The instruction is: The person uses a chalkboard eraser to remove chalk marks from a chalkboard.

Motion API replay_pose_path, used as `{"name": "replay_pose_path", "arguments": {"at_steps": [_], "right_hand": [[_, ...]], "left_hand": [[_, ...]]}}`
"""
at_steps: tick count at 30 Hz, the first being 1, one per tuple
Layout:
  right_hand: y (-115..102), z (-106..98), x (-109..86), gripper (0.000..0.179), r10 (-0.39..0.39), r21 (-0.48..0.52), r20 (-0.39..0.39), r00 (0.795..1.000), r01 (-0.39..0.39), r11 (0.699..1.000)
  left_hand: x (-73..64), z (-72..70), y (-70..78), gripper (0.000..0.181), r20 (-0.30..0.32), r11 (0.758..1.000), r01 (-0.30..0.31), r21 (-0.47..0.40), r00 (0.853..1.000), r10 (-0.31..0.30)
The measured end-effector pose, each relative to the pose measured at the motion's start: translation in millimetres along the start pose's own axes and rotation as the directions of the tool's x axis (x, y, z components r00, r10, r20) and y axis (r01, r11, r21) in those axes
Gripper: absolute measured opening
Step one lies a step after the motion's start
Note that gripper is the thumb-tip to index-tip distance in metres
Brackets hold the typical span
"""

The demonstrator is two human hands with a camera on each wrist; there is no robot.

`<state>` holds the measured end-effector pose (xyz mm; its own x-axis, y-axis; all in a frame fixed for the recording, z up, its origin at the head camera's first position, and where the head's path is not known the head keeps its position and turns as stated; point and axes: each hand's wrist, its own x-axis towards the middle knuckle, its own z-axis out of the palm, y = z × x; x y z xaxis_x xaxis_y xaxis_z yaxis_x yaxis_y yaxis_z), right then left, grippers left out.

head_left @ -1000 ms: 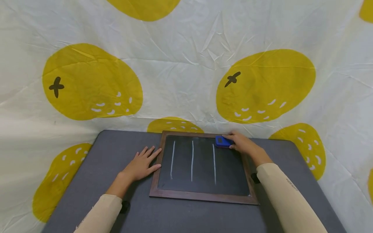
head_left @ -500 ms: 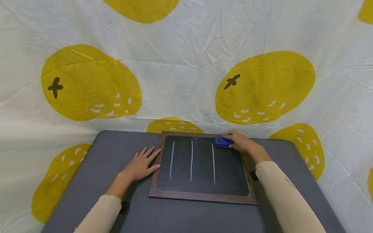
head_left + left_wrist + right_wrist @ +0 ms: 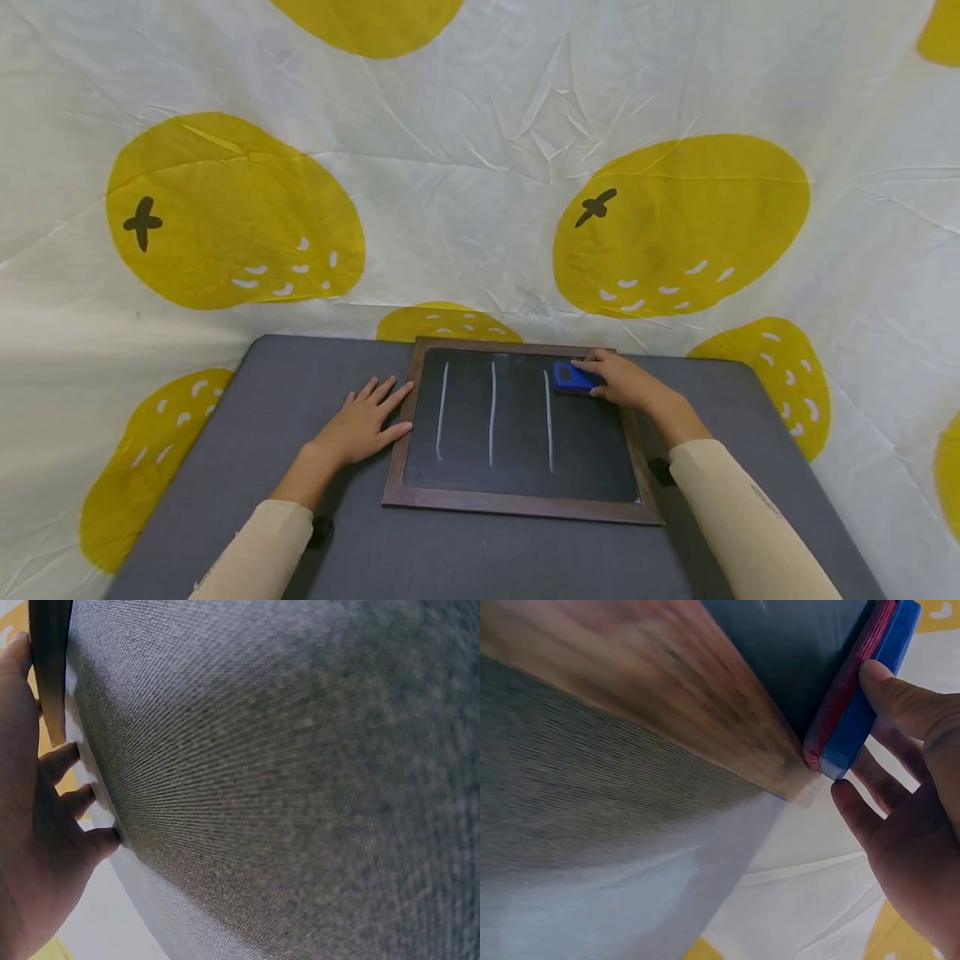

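A wood-framed chalkboard [image 3: 517, 492] lies on the grey table, with three white chalk lines [image 3: 492, 417] running up and down it. My right hand [image 3: 626, 383] grips a blue eraser [image 3: 573, 377] near the board's upper right corner, right of the third line. In the right wrist view the eraser [image 3: 877, 682] shows a red felt side against the black surface, thumb on one side and fingers on the other. My left hand [image 3: 360, 425] rests with spread fingers on the table, its thumb and index fingertips touching the left frame. The left wrist view shows that hand [image 3: 45, 825] beside the frame edge [image 3: 51, 667].
The grey table [image 3: 315, 367] extends on both sides of the board and in front of it. Behind it hangs a white cloth [image 3: 465, 167] printed with yellow fruit shapes, close to the table's back edge.
My right hand has drawn the eraser slightly down the board, toward me, over the last half second. My left hand has stayed in place, and the three lines look the same.
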<state>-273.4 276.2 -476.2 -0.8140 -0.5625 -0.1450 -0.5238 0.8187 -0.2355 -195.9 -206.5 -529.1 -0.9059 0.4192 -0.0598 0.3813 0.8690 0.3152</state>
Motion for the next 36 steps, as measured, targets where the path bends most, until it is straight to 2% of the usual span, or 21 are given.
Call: {"name": "replay_pose_path", "arguments": {"at_steps": [6,12,22,36], "right_hand": [[-7,9,-20.8,0.055,-0.08,-0.011,-0.051,0.995,0.079,0.997],[-20,14,-44.2,0.056,-0.13,-0.001,-0.064,0.989,0.13,0.991],[-39,19,-79.2,0.06,-0.139,0.064,-0.008,0.99,0.139,0.988],[-56,26,-110.8,0.064,-0.174,0.05,-0.006,0.985,0.174,0.983]], "left_hand": [[-0.5,0.1,-0.6,0.075,-0.005,1.0,-0.005,0.004,1.0,0.005],[-1.0,-0.1,-2.4,0.075,-0.008,1.0,-0.002,0.008,1.0,0.002],[-0.7,-1.2,-1.5,0.075,-0.001,1.0,-0.001,0.006,1.0,0.001],[0.5,-1.4,-0.4,0.075,-0.001,1.0,-0.004,-0.002,1.0,0.004]]}}
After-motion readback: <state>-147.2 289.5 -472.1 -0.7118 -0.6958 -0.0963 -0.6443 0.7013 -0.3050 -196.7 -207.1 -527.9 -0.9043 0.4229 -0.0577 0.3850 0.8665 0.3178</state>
